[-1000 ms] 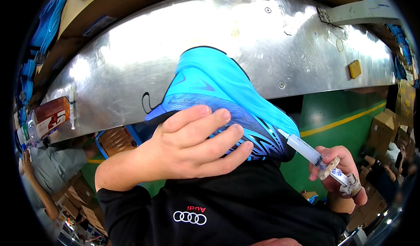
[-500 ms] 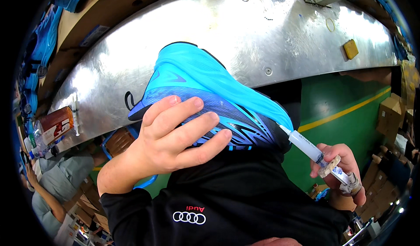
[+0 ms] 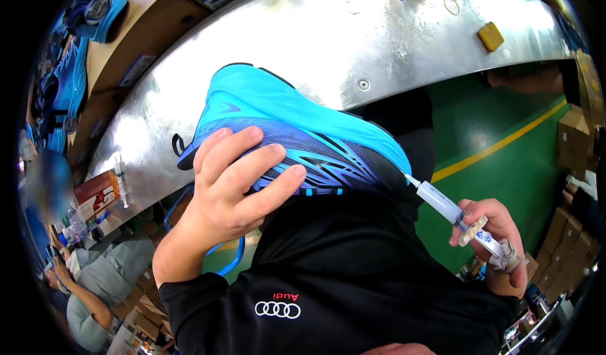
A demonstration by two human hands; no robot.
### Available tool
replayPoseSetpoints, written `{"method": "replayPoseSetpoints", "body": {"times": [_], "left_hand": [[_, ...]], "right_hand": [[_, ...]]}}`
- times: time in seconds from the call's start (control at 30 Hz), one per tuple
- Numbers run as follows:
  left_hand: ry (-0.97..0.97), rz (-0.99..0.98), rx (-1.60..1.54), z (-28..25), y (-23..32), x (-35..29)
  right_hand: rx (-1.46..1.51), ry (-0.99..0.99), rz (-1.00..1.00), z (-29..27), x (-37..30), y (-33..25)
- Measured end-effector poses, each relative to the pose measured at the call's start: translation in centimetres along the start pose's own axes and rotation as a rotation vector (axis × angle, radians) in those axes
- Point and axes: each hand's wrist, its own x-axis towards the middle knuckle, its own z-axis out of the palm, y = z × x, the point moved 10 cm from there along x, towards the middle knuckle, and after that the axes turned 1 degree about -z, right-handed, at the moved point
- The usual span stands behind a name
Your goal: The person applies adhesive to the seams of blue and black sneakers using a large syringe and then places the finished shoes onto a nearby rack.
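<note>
A running shoe (image 3: 271, 99) lies on its side, bright blue sole facing up and away, blue-purple mesh upper toward me. My left hand (image 3: 233, 181) holds it, fingers slightly spread across the upper near the heel; the thumb is hidden. A clear plastic syringe (image 3: 440, 202) with a fine tip sits in my right hand (image 3: 499, 222), fingers wrapped round its flange and plunger end. The syringe tip meets the edge of the sole at the toe, on the right. Whether any liquid comes out is too small to tell.
The shiny metal table (image 3: 341, 46) carries a yellow block (image 3: 490, 37), a rubber band (image 3: 451, 5) and, at left, another syringe (image 3: 121, 181) beside a reddish-brown box (image 3: 98, 196). More blue shoes (image 3: 71, 80) line the far left. A co-worker (image 3: 117, 273) in grey sits at lower left.
The shoe and my left hand appear slightly further left, and the table's items have shifted in the picture. The syringe tip stays at the toe of the shoe.
</note>
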Motion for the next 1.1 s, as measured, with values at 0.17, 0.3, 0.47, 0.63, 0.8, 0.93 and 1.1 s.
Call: {"method": "replayPoseSetpoints", "body": {"times": [0.17, 0.3, 0.47, 0.63, 0.8, 0.93, 1.1], "left_hand": [[-0.032, -0.014, -0.010, 0.3, 0.4, 0.5], [-0.051, -0.023, -0.039, 0.6, 0.3, 0.1], [-0.080, 0.004, -0.098, -0.2, -0.2, 0.6], [-0.062, 0.008, -0.018, -2.6, -1.8, 2.5], [0.247, -0.260, -0.011, -12.2, -8.9, 0.3], [0.500, -0.445, 0.097, -17.6, -17.2, 6.1], [0.289, -0.613, 0.541, -18.9, -24.8, 11.5]], "right_hand": [[0.000, -0.044, -0.064, -0.2, -0.9, 0.5], [-0.020, -0.065, -0.048, -0.7, -1.4, 1.6], [-0.256, -0.084, -0.170, -0.7, -1.0, -0.2], [-0.515, 0.249, -0.430, -4.4, -0.1, -3.5], [-1.147, 0.050, -0.599, -0.8, 10.3, -2.5], [-1.384, 0.058, -0.702, 0.2, 14.7, -2.0], [-1.447, 0.098, -0.774, 1.3, 17.7, -1.3]]}}
